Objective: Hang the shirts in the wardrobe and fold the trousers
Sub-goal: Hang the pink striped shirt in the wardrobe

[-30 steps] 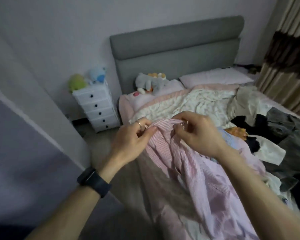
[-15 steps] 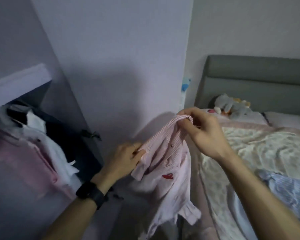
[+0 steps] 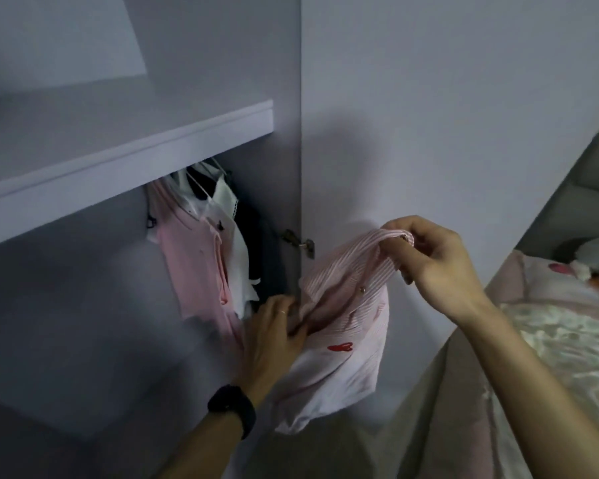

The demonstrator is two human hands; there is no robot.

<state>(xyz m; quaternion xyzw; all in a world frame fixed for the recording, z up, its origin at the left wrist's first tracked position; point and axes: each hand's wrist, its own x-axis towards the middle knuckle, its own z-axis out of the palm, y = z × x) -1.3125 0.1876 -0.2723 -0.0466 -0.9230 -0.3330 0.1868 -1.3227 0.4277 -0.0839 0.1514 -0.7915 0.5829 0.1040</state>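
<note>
A pink striped shirt [image 3: 343, 326] with a small red mark on its front hangs in the air between my hands, in front of the open wardrobe [image 3: 125, 160]. My right hand [image 3: 433, 267] pinches the shirt's collar end, up high. My left hand [image 3: 274, 330], with a ring and a black watch at the wrist, grips the other side of the collar lower down, close to the wardrobe's opening. Any hanger inside the shirt is hidden by the cloth.
Under the wardrobe's shelf hang a pink garment [image 3: 201, 271], a white one [image 3: 232, 236] and dark clothes behind. An open wardrobe door [image 3: 412, 133] with a hinge [image 3: 300, 242] stands behind the shirt. The bed [image 3: 550, 340] lies at the right.
My view has swung left from the bed to the wardrobe. Both hands have carried the pink shirt off the bed and up to the wardrobe's opening.
</note>
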